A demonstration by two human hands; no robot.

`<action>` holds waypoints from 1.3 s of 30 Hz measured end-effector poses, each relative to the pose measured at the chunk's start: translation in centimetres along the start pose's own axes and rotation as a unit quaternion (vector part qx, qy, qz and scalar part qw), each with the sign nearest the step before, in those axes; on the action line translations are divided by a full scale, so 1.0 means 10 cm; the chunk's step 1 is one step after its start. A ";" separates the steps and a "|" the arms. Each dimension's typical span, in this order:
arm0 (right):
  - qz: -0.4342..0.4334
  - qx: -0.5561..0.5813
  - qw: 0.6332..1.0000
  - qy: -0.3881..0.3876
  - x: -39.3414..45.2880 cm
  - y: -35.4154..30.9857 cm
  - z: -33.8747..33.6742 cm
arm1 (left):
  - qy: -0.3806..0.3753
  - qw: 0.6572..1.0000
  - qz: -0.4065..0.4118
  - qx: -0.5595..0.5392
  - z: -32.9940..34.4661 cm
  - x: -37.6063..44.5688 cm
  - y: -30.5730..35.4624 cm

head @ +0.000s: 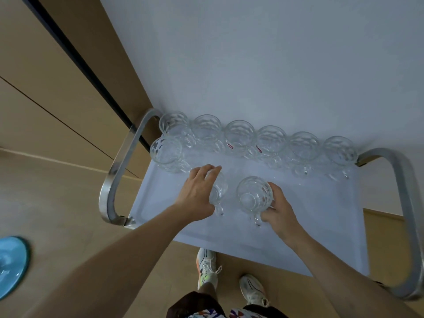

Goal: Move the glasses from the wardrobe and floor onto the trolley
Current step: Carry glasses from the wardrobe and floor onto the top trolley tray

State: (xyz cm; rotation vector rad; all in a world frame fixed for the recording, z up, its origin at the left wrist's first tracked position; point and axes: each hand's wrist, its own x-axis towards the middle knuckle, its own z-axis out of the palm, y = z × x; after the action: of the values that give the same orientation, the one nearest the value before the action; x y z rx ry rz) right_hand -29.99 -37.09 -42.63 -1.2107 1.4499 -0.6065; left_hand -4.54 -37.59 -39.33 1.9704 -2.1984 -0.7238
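You stood at the trolley, looking straight down on its white top tray, with both hands over the near half of it. Your left hand lay over a glass mug, fingers curled down across its rim and side so that they gripped it — the mug's handle stuck out toward you below your palm. Your right hand held a second glass mug from its right side, fingers wrapped round the wall; its open mouth faced up and its handle pointed toward you, just beside your thumb. The two mugs stood near each other but apart. Whether either base was resting on the tray or held just off it, you could not tell from this view.

Along the far edge of the tray, against the white wall, six faceted glass mugs stood upright in a row, touching or nearly so. A seventh mug stood in front of the row's left end, close to the trolley's left metal handle; the right metal handle curved round the other end.

The wardrobe — tan panels with a dark gap — rose on the left. A blue plate lay on the wooden floor at the lower left, and your white sneakers showed beneath the tray's near edge.
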 end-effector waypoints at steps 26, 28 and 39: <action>-0.013 -0.057 0.995 0.083 0.71 -0.51 0.49 | 0.087 0.988 -0.001 0.126 -0.24 0.65 -0.31; -0.013 -0.060 0.995 0.084 0.72 -0.52 0.51 | 0.092 0.987 0.007 0.130 -0.25 0.67 -0.34; -0.006 -0.117 0.992 0.054 0.71 -0.62 0.50 | 0.056 0.987 0.021 0.149 -0.28 0.63 -0.31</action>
State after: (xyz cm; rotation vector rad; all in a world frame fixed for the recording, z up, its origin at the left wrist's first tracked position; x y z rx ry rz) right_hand -22.38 -44.40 -41.47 -1.3870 1.6416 -0.5276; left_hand -1.62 -44.56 -39.66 2.0261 -2.3867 -0.2820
